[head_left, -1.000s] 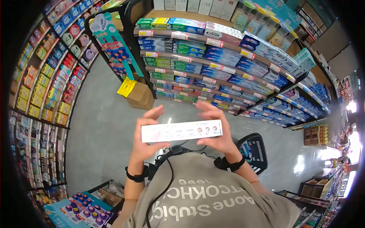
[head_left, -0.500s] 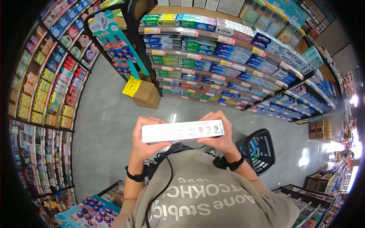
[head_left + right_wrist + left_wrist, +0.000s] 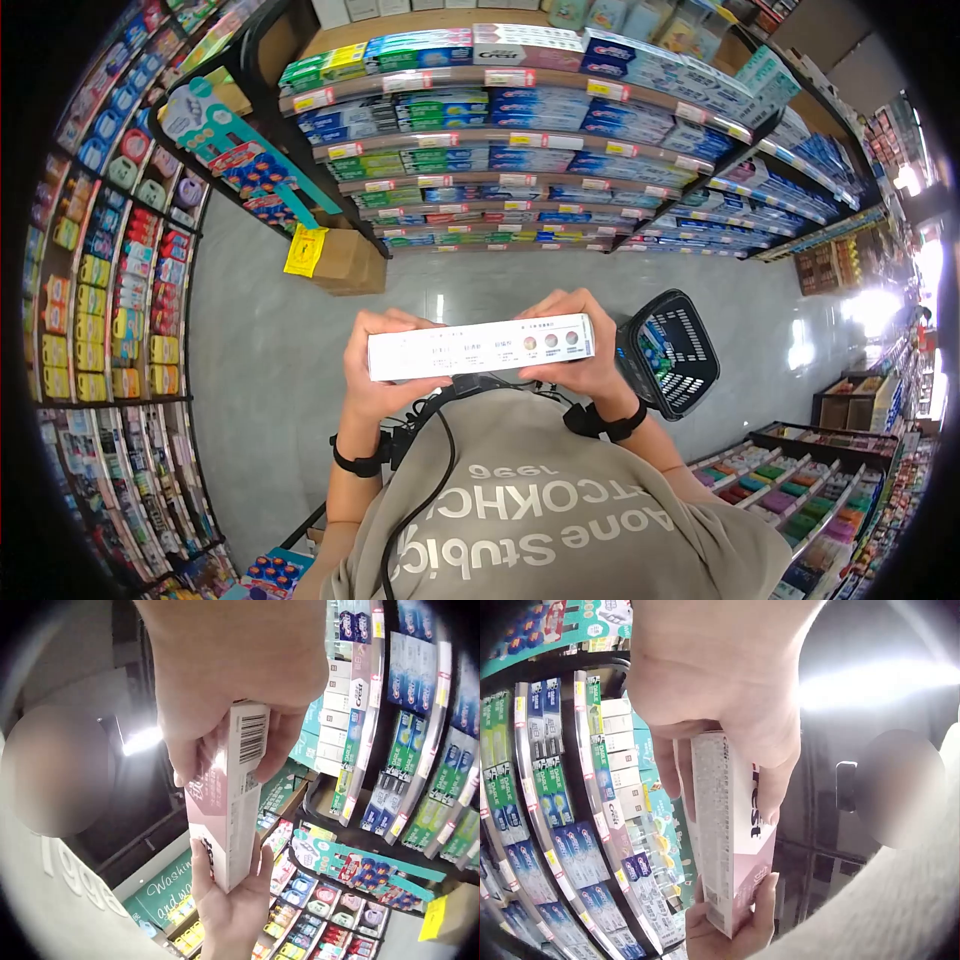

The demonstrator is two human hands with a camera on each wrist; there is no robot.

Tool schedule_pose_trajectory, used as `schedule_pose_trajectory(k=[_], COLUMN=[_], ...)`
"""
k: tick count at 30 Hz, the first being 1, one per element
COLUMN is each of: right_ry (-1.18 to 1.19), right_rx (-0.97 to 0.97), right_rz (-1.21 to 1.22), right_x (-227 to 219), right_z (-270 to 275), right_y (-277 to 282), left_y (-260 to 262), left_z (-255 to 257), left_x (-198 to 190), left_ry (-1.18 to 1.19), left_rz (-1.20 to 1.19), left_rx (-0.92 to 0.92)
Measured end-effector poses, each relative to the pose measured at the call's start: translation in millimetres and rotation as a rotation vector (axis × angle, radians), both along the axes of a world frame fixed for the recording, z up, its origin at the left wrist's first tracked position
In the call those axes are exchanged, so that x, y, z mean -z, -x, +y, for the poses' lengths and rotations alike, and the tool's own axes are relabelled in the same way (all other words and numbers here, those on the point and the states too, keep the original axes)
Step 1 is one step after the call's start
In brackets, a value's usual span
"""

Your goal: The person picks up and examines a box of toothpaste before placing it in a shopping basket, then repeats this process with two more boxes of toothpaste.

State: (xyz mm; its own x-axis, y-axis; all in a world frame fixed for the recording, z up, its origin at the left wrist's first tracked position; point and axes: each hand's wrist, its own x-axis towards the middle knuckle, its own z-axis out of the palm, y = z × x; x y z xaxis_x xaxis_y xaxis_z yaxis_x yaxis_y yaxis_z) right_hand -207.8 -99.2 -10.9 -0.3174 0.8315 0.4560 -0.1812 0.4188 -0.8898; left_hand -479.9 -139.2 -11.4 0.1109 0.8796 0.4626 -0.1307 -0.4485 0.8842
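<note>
A long white and pink Crest toothpaste box (image 3: pixel 480 347) is held level in front of the chest, a narrow printed side facing up. My left hand (image 3: pixel 378 362) grips its left end, thumb on the near side and fingers curled along the far side. The right end is gripped the same way by my right hand (image 3: pixel 580 350). In the left wrist view, the pink front of the toothpaste box (image 3: pixel 731 832) shows part of the brand lettering. A barcode shows on the toothpaste box (image 3: pixel 229 802) in the right wrist view, beside the right fingers.
Ahead stands a shelf unit (image 3: pixel 520 80) stacked with toothpaste boxes. A black shopping basket (image 3: pixel 690 303) with items inside is at my right. A cardboard carton (image 3: pixel 355 263) with a yellow sign (image 3: pixel 304 252) stands ahead on the left. More shelves (image 3: pixel 115 405) line the left side.
The lifted fingers of both hands have come down and curled along the toothpaste box's far side. In the head view, the shelves have shifted and the basket appears higher.
</note>
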Motion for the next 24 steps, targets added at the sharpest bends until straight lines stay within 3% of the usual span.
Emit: schedule_pose_trajectory(k=[7, 24], right_ry=[-0.017, 0.034], right_rx=[0.074, 0.118], right_rz=[0.018, 0.119], right_x=[-5.1, -3.2], right_z=[-10.9, -28.7], right_y=[-50.7, -149.5], left_y=[-48.5, -152.5], left_z=[10.8, 7.0], left_x=[-10.7, -15.6], left_ry=[-0.037, -0.043], left_rz=[0.032, 0.062], left_rx=[0.084, 0.081])
